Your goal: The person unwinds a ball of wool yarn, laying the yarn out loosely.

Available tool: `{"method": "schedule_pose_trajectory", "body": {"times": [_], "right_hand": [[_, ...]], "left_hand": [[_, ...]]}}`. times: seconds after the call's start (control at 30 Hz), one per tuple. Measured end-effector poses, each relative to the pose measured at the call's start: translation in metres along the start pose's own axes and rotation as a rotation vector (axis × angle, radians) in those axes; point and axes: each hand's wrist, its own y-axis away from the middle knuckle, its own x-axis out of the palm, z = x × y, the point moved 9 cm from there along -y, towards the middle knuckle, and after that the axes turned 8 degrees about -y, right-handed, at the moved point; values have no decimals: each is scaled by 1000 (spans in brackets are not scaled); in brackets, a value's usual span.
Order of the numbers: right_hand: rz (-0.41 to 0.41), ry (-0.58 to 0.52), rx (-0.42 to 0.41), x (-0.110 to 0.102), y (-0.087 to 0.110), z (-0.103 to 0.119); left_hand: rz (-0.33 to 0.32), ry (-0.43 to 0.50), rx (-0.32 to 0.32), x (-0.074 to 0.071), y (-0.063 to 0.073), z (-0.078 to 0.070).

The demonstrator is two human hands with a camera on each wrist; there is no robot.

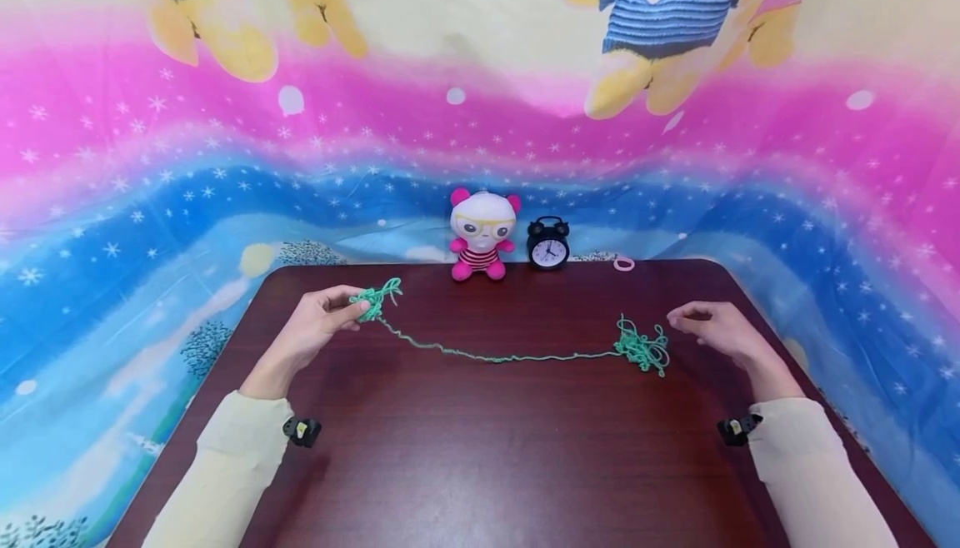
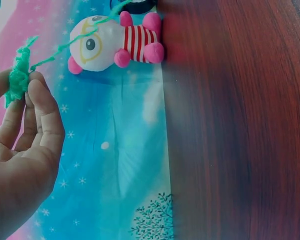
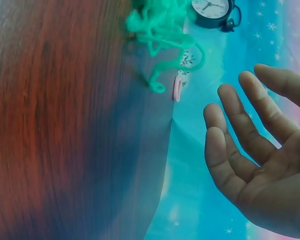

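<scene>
My left hand [image 1: 318,323] pinches a small tangle of green yarn [image 1: 371,304] between thumb and fingertips, held up over the table's left side. In the left wrist view the yarn [image 2: 20,75] sits between the fingertips, and a strand runs off from it. That strand [image 1: 495,359] sags across to a second loose tangle of green yarn [image 1: 642,346] on the right. My right hand [image 1: 716,327] is just right of this tangle, apart from it and holding nothing. The right wrist view shows its fingers spread and gently bent, with the yarn [image 3: 162,25] blurred; whether it touches the table I cannot tell.
A pink and white plush panda [image 1: 482,236] sits at the back edge of the dark wooden table [image 1: 480,448]. Next to it stands a black alarm clock [image 1: 548,244], with a pink ring-shaped band [image 1: 624,264] farther right. A printed cloth [image 1: 420,148] hangs behind.
</scene>
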Motion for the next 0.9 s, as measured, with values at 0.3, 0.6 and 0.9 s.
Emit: {"method": "schedule_pose_trajectory", "body": {"times": [0.3, 0.6, 0.9], "right_hand": [[-12, -14, -24, 13, -5, 20], [24, -82, -32, 40, -9, 43], [30, -124, -77, 71, -13, 71]], "left_hand": [[6, 32, 1, 1, -1, -2], [17, 57, 22, 4, -1, -5], [25, 57, 17, 7, -3, -2]]}}
